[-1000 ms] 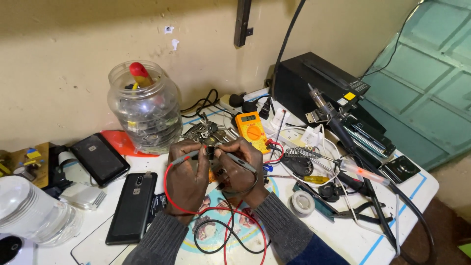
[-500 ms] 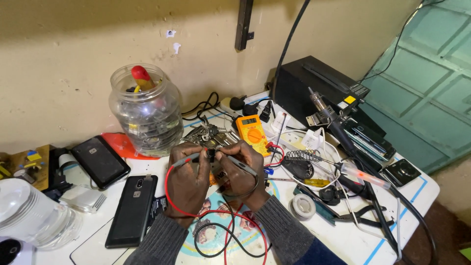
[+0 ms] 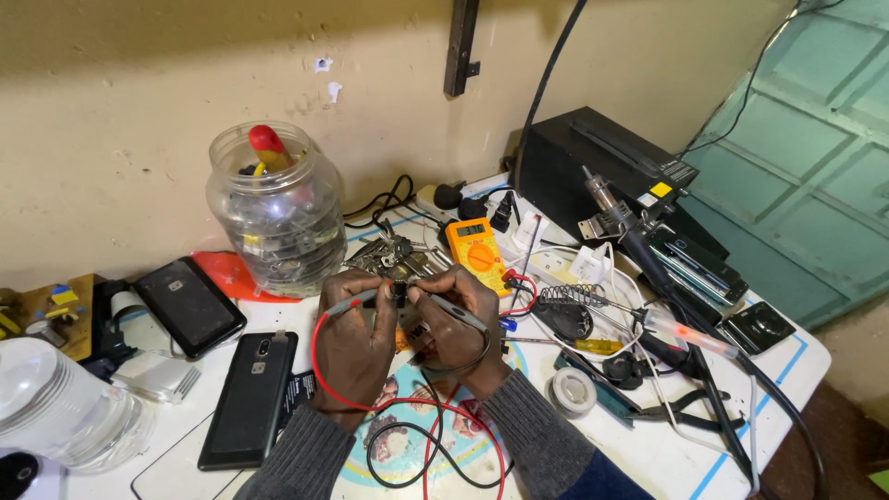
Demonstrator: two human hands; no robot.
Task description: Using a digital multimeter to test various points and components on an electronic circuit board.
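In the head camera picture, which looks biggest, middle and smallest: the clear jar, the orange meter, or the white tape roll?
1. The clear jar looks biggest.
2. The orange meter looks middle-sized.
3. The white tape roll looks smallest, even though it lies nearer the camera than the other two.

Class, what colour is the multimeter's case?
Orange-yellow multimeter, seen best in the head view.

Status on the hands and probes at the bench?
Left hand grips red probe. Right hand grips black probe. Both tips on small part. Leads looped below; multimeter behind.
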